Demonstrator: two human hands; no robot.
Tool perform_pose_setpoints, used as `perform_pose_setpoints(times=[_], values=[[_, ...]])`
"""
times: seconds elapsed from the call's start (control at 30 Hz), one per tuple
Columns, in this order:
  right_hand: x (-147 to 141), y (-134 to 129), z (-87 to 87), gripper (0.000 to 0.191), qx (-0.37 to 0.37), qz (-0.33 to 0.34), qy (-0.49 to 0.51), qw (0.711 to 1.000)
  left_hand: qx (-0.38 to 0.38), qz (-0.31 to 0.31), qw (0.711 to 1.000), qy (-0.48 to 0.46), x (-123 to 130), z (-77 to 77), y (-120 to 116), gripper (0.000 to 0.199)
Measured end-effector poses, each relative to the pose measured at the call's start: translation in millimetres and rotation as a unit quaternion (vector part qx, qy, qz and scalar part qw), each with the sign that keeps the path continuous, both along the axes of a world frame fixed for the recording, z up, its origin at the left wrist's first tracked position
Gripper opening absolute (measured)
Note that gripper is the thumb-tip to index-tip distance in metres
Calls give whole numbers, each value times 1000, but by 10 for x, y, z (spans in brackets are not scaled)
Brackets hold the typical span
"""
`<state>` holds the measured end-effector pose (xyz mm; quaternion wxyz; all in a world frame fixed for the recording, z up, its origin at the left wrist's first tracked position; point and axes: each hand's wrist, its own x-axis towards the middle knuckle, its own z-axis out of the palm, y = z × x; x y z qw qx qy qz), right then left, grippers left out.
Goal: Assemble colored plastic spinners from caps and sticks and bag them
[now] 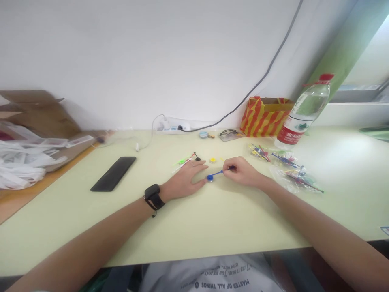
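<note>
My left hand [188,178] lies over the table with its fingers spread, thumb and fingertips close to a small blue plastic piece. That blue piece [210,178] has a round head and a thin stem. At the stem's other end my right hand [240,170] has thumb and fingers pinched together; a dark bit shows at its fingers. Just beyond the hands sits a small yellow round piece [212,160]. Thin coloured sticks, green, white and red [183,162], lie behind my left hand, beside a black piece [197,159].
Clear bags of coloured pieces [300,176] lie right of my right hand. Behind them stand a water bottle [304,113] and a striped bag [264,117]. A black phone [114,174] rests at left, near a cardboard box [39,113]. A power strip [170,126] is by the wall.
</note>
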<state>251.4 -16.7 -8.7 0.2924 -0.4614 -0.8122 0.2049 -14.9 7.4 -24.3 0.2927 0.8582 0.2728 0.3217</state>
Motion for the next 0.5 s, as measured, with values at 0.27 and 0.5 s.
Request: perform_pose_setpoints(times=[0.27, 0.5], values=[[-50, -54, 37, 13, -48, 18, 59, 997, 35, -46, 998, 25, 41, 42, -29, 24], [-95, -81, 79, 14, -112, 28, 181, 977, 9, -11, 1000, 5, 59, 24, -17, 16]])
